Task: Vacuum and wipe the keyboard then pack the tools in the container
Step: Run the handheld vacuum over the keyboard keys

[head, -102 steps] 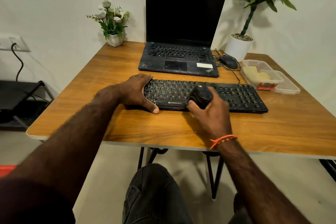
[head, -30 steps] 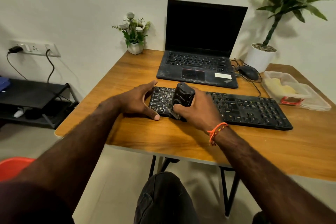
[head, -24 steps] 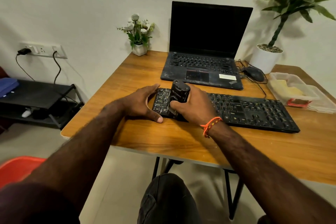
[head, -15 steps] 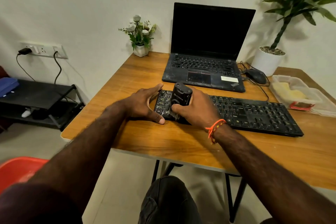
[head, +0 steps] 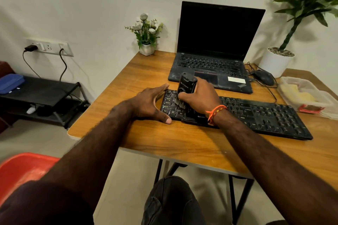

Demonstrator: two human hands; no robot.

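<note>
A black keyboard (head: 265,115) lies across the wooden table (head: 164,139). My right hand (head: 198,97) grips a small black handheld vacuum (head: 187,86), held upright with its brush end down on the keys near the keyboard's left end. My left hand (head: 150,102) rests flat against the keyboard's left edge, thumb on the table at its front corner, fingers spread and holding nothing. A clear plastic container (head: 307,97) with a yellow cloth (head: 300,94) inside sits at the table's right edge.
An open black laptop (head: 215,51) stands behind the keyboard, a mouse (head: 264,76) and its cable to its right. A small flower pot (head: 147,49) and a large potted plant (head: 278,62) stand at the back. A low black shelf (head: 40,93) and a red chair (head: 23,170) are at the left.
My right hand has carried the vacuum from the keyboard's middle leftward to its left end. My left hand has stayed at the keyboard's left edge. The view has shifted left.
</note>
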